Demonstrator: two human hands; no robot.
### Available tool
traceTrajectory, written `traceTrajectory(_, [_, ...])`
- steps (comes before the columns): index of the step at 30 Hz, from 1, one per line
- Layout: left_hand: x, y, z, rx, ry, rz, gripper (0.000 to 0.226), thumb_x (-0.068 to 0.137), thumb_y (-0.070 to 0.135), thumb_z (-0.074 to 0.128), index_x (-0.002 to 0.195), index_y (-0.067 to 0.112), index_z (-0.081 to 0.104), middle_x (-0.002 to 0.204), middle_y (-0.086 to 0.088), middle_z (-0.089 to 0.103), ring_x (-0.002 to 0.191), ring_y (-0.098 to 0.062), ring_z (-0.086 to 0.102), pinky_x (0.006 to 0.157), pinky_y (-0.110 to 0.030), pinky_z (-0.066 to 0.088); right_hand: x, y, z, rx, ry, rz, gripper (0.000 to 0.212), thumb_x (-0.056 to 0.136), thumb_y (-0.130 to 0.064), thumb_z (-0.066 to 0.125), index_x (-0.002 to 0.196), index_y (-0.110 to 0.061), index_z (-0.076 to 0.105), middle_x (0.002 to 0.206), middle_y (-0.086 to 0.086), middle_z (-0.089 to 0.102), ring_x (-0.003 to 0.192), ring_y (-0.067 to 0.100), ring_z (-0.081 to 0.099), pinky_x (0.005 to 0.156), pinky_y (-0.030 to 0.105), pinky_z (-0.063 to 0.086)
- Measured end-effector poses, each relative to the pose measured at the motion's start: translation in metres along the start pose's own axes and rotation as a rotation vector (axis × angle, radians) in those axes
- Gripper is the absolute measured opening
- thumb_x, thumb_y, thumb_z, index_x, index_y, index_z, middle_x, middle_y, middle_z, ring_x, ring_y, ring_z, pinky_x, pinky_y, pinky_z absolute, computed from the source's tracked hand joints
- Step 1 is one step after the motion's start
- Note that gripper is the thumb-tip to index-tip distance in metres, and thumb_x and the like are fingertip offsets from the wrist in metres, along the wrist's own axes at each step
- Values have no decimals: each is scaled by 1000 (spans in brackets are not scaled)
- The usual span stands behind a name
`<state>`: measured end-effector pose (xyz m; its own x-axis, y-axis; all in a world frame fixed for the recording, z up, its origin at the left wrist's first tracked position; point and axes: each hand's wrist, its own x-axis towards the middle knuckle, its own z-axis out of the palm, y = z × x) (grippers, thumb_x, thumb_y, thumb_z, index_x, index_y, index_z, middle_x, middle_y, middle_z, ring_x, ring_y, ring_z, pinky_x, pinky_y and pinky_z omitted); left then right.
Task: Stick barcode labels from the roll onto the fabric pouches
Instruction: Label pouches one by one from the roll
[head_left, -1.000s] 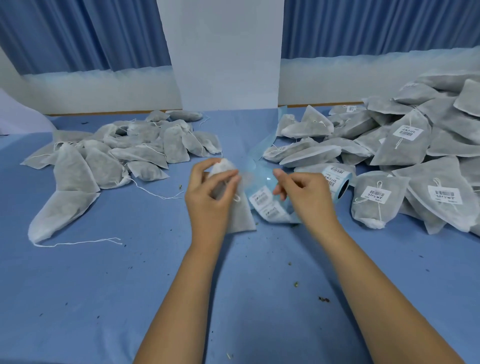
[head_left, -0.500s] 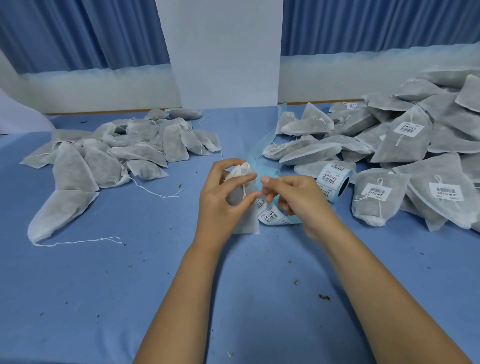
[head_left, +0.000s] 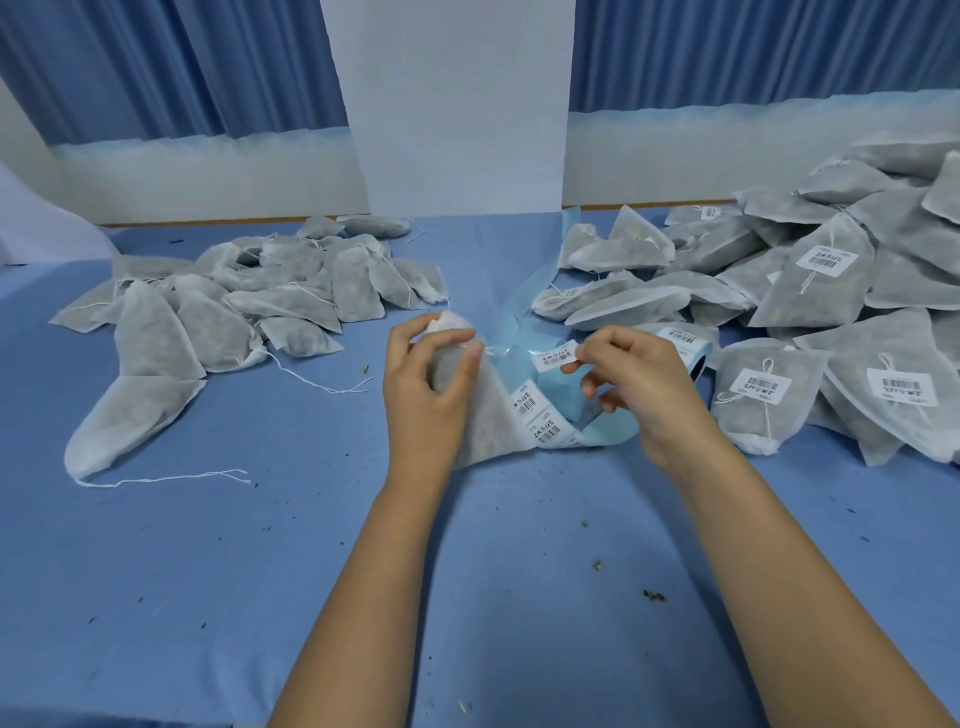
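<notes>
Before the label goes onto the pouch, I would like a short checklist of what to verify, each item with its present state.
1. Left hand grips the grey fabric pouch: ok.
2. Right hand pinches the white barcode label by one end: ok.
3. Label lifted off the light blue backing strip: ok, as it appears.
4. Label positioned over the pouch: not ok, it is beside it, above the strip.
5. Pouch face smooth and free: cannot tell, the hand covers much of it.
6. Sticky side clean: cannot tell.
</notes>
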<state>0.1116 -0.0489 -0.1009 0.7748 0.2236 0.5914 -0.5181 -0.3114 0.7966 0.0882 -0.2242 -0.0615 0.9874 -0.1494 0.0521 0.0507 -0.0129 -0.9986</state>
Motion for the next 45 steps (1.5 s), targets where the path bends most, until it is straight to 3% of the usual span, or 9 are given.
traceTrajectory(4, [2, -1, 0, -31, 54, -156, 5, 91, 14, 67, 87, 18, 68, 111, 7, 55, 103, 16, 49, 92, -3, 33, -4, -1, 6, 12, -97, -80, 19, 87, -4, 57, 69, -11, 55, 66, -3, 68, 50, 11, 46, 43, 18, 32])
traceTrajectory(12, [2, -1, 0, -101, 123, -312, 29, 86, 5, 65, 70, 22, 48, 91, 9, 59, 95, 11, 56, 83, -17, 38, -7, 4, 18, 176, -146, -230, 17, 87, 1, 61, 74, -10, 58, 69, -2, 68, 55, 10, 53, 47, 18, 40])
traceTrajectory(16, [1, 2, 0, -195, 48, -303, 32, 82, -7, 55, 78, 24, 55, 87, 18, 61, 80, -3, 56, 69, -12, 42, -6, 12, 26, 11, -97, -367, 30, 79, 6, 69, 99, -11, 54, 97, 5, 66, 80, 15, 61, 73, 26, 49])
traceTrajectory(22, [-4, 11, 3, -199, -128, -158, 37, 79, -11, 48, 91, 19, 66, 115, 7, 64, 110, -4, 58, 88, -15, 43, -5, 24, 36, -212, -68, -522, 65, 70, 0, 78, 119, -24, 42, 91, -3, 66, 82, 12, 59, 73, 19, 44])
traceTrajectory(27, [-3, 13, 3, -229, -166, -132, 42, 83, -8, 39, 91, 19, 70, 120, 0, 61, 115, 1, 55, 93, -8, 38, -4, 28, 38, -296, 4, -527, 64, 75, 2, 73, 128, -14, 42, 77, -5, 64, 70, 4, 53, 71, 11, 38])
traceTrajectory(34, [-3, 6, 5, -229, -163, -176, 42, 94, -5, 47, 102, 29, 71, 129, 11, 58, 116, 3, 55, 86, -9, 42, -10, 29, 44, -319, -71, -521, 61, 74, -3, 75, 124, -18, 44, 72, -9, 69, 63, 12, 56, 65, 12, 41])
traceTrajectory(37, [-2, 3, 5, -240, -158, -205, 35, 92, 1, 59, 101, 34, 70, 128, 14, 58, 119, 0, 55, 96, -19, 45, -13, 28, 46, -375, -137, -486, 56, 75, -5, 74, 121, -20, 45, 72, -8, 69, 64, 19, 55, 68, 23, 46])
traceTrajectory(42, [0, 0, 1, -283, -126, -246, 40, 89, -2, 63, 99, 36, 71, 126, 18, 60, 119, 2, 54, 92, -18, 46, -14, 16, 37, 57, -89, -422, 15, 84, -5, 68, 85, -16, 59, 61, -10, 59, 56, 10, 50, 60, 17, 40])
traceTrajectory(45, [-1, 1, 2, -277, -164, -242, 52, 86, -12, 59, 101, 36, 70, 130, 15, 57, 121, -3, 55, 80, -13, 47, -15, 12, 35, 224, -180, -277, 15, 87, -10, 63, 73, -14, 58, 53, -4, 54, 44, 8, 40, 46, 14, 33])
